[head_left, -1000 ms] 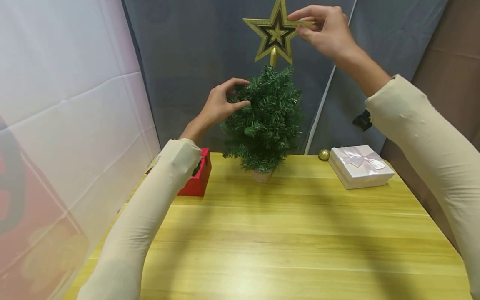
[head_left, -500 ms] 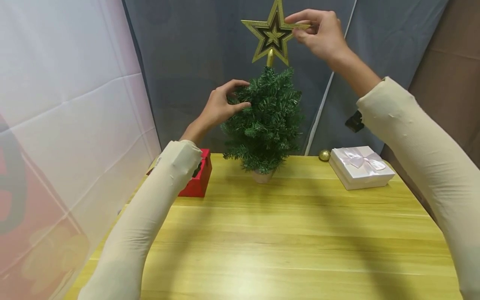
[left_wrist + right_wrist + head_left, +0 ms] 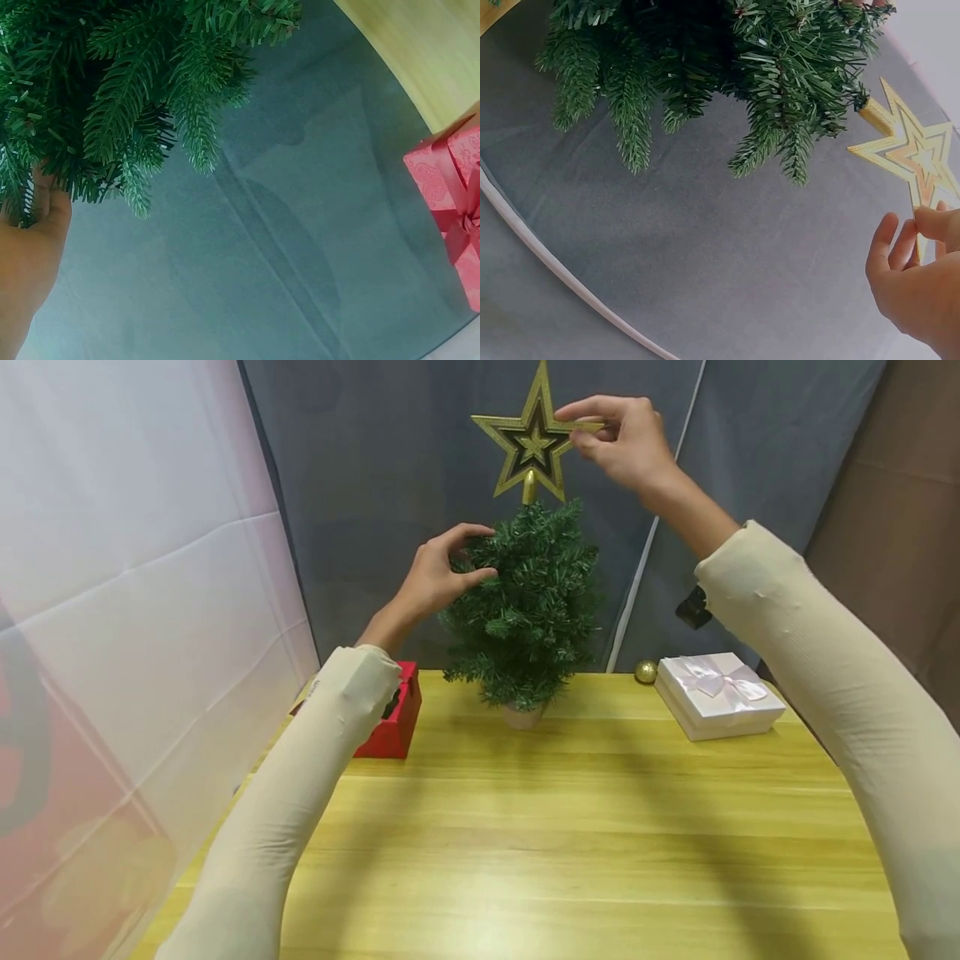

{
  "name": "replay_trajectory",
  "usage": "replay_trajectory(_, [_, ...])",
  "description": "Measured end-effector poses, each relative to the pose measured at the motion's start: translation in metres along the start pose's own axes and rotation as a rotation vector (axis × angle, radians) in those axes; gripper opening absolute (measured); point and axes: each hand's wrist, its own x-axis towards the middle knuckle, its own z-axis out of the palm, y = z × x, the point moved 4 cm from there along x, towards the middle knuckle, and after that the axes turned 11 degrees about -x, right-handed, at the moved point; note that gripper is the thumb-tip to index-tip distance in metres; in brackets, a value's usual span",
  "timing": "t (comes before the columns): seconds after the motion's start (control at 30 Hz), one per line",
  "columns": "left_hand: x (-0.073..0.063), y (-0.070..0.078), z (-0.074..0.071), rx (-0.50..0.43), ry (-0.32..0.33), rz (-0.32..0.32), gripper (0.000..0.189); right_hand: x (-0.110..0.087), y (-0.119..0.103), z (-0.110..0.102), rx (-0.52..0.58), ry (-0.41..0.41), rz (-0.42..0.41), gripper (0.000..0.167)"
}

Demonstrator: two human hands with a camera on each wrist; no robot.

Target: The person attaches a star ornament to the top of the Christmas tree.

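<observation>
A gold star tree topper (image 3: pixel 535 445) stands upright over the top of a small green Christmas tree (image 3: pixel 536 585). My right hand (image 3: pixel 630 443) pinches the star's right point between thumb and fingers. The topper's hollow gold stem (image 3: pixel 876 116) meets the tip of the tree in the right wrist view. On the tree's upper left side, my left hand (image 3: pixel 438 568) holds the branches, its thumb and forefinger curved around them. Needles hide some of its fingertips in the left wrist view, where the hand (image 3: pixel 34 255) reaches in from the left edge.
A white gift box (image 3: pixel 723 693) with a pale bow and a gold ball ornament (image 3: pixel 646 672) lie at the back right of the wooden table (image 3: pixel 540 827). A red box (image 3: pixel 401 718) sits at the left, partly behind the left sleeve. Grey cloth (image 3: pixel 375 452) hangs behind.
My right hand has moved the star to the left and slightly down, bringing its stem in line with the tree's tip. The left hand stays at the branches.
</observation>
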Motion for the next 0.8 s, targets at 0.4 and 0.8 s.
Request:
replay_trajectory(0.4, [0.0,0.002,-0.001,0.004,0.0,-0.004,0.055,0.0,0.002,0.006,0.0,-0.016,0.002,0.033])
replay_trajectory(0.8, [0.001,0.003,0.0,0.008,0.005,0.001,0.055,-0.004,0.006,0.017,-0.05,-0.058,0.007,0.033])
